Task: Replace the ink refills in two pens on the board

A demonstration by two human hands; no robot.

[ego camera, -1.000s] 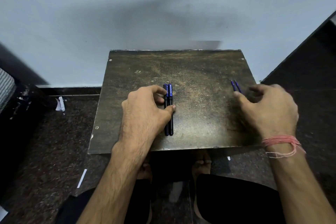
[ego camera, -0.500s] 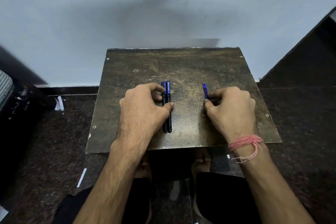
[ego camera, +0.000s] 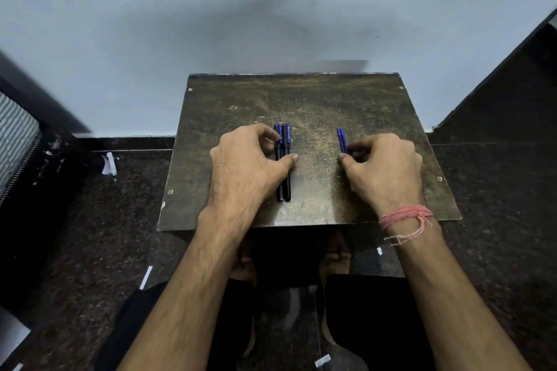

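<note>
Two black pens with blue caps (ego camera: 284,159) lie side by side on the worn dark board (ego camera: 316,105), pointing away from me. My left hand (ego camera: 247,172) rests over them, thumb and fingertips pinching their middle. To the right, two thin blue refills (ego camera: 342,140) lie together on the board. My right hand (ego camera: 382,169), with a pink thread at the wrist, has its fingertips closed on their near ends; the rest of the refills is hidden under the fingers.
The board sits low against a pale wall (ego camera: 271,24) on a dark speckled floor (ego camera: 120,220). My feet and dark trousers (ego camera: 361,325) are below its near edge. White paper scraps (ego camera: 109,163) lie on the floor at left. A dark step (ego camera: 497,99) rises at right.
My right hand carried the two refills from the board's right edge leftward to beside the pens. My left hand stayed on the pens.
</note>
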